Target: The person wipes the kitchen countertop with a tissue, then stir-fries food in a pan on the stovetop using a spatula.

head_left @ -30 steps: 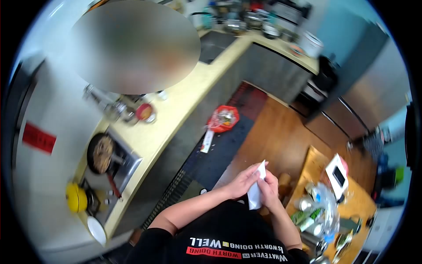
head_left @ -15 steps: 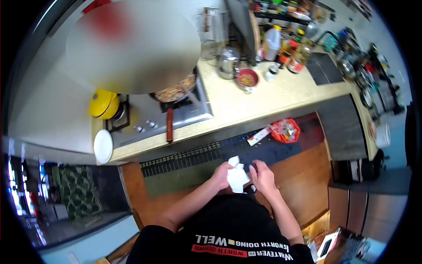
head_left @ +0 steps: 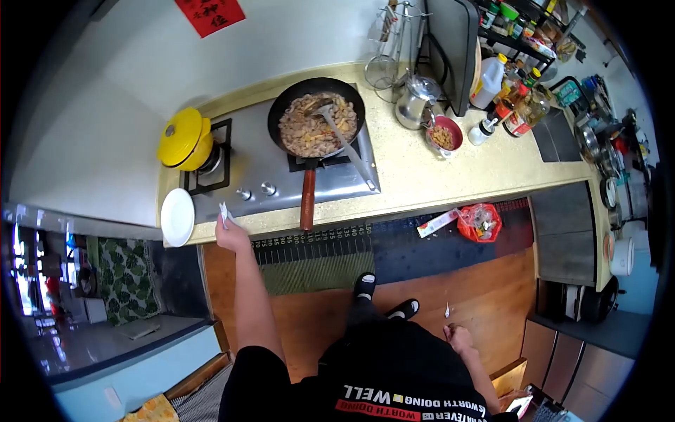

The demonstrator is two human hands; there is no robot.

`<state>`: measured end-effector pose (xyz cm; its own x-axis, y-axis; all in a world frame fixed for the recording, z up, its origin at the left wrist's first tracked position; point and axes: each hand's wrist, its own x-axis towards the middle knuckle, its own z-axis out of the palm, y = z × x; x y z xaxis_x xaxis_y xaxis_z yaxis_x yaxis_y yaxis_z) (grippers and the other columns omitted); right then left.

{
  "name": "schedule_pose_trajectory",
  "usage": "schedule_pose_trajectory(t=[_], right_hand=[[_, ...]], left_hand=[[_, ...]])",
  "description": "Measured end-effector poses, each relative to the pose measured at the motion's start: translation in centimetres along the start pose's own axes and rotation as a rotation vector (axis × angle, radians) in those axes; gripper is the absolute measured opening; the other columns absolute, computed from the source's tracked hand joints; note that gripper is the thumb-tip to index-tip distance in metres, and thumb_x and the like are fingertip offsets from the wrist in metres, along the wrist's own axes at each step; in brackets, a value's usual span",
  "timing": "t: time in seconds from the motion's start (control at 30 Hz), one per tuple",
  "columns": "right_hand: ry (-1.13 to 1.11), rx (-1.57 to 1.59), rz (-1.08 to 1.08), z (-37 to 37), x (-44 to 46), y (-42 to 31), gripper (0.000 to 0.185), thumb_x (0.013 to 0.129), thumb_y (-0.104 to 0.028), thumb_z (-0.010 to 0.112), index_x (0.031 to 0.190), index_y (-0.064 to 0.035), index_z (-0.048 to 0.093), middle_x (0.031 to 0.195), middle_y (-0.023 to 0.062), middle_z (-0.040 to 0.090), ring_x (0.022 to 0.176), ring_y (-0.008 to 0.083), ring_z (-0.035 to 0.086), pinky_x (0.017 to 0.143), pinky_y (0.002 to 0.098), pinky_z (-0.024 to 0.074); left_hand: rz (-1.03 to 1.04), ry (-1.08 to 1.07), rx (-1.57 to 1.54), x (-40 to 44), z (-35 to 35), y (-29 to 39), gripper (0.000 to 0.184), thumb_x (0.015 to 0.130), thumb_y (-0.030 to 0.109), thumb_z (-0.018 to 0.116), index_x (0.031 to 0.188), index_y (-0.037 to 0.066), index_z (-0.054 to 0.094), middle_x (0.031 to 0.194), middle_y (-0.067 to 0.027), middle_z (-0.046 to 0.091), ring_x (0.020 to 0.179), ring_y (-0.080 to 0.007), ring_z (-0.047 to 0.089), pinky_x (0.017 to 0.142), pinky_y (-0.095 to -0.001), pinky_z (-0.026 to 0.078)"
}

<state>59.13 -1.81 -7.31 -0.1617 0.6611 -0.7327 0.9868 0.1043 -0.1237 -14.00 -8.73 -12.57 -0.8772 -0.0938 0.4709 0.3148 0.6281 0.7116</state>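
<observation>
At the front edge of the counter, my left hand [head_left: 232, 235] pinches a crumpled white tissue [head_left: 223, 214], just right of a white plate [head_left: 178, 217]. Low over the wooden floor, my right hand [head_left: 459, 338] has its fingers curled; what they hold, if anything, is hidden. A small white scrap [head_left: 447, 309] shows just beyond its fingers. On the stove, a black pan [head_left: 276, 123] holds cooked sliced food [head_left: 309, 133] with a metal spatula [head_left: 357, 165] resting in it. The pan's red-brown handle [head_left: 308, 197] reaches over the counter edge.
A yellow pot [head_left: 184, 141] stands on the left burner. Further right are a metal pitcher [head_left: 416, 104], a red bowl [head_left: 446, 136] of food, several bottles and the sink [head_left: 559, 137]. On the floor mat [head_left: 394, 246] lie a red bag [head_left: 480, 223] and a white box [head_left: 437, 224].
The view has swung left toward the stove. My hands, earlier together at the tissue, are now far apart; my left hand has carried it to the counter edge and my right has drawn back.
</observation>
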Motion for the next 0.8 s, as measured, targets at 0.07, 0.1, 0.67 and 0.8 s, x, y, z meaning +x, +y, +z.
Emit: schedule_pose_trajectory(t=[0.07,0.1,0.67,0.8], right_hand=[[-0.096,-0.026,0.086,0.3,-0.9,1.2,0.044,0.106,-0.046,0.050,0.112,-0.0079,0.072,0.113,0.0250,0.072,0.108,0.0432,0.069,0.094,0.0522,0.0547],[-0.144,-0.039,0.132,0.3,-1.5,2.0,0.046,0.106,-0.046,0.049,0.112,-0.0075,0.072,0.113,0.0253,0.072,0.109,0.0432,0.068,0.096,0.0524,0.0541],[-0.105,0.153,0.175,0.5,1.2,4.3,0.050,0.104,-0.051,0.050,0.110,-0.0090,0.076,0.107,0.0262,0.072,0.107,0.0445,0.068,0.096,0.0525,0.0534],[-0.090,0.163,0.124,-1.6,4.2,6.6,0.048,0.104,-0.050,0.052,0.107,-0.0081,0.075,0.105,0.0261,0.073,0.105,0.0447,0.069,0.094,0.0533,0.0538]], left_hand=[[0.032,-0.269,0.116,0.2,3.0,-0.9,0.037,0.099,0.016,0.061,0.128,-0.007,0.067,0.130,-0.0306,0.065,0.123,-0.0472,0.060,0.107,-0.0518,0.046],[0.171,-0.348,0.219,-0.9,5.7,-3.1,0.043,0.101,0.021,0.058,0.133,-0.008,0.063,0.139,-0.0324,0.058,0.132,-0.0496,0.053,0.112,-0.0537,0.040],[0.474,-1.013,0.225,-24.4,7.4,17.4,0.076,0.107,0.037,0.043,0.158,-0.015,0.022,0.168,-0.0335,0.018,0.158,-0.0479,0.011,0.129,-0.0547,0.011],[0.515,-0.950,0.185,-26.1,8.8,21.3,0.078,0.105,0.038,0.050,0.156,-0.015,0.026,0.164,-0.0356,0.025,0.155,-0.0516,0.019,0.128,-0.0580,0.013]])
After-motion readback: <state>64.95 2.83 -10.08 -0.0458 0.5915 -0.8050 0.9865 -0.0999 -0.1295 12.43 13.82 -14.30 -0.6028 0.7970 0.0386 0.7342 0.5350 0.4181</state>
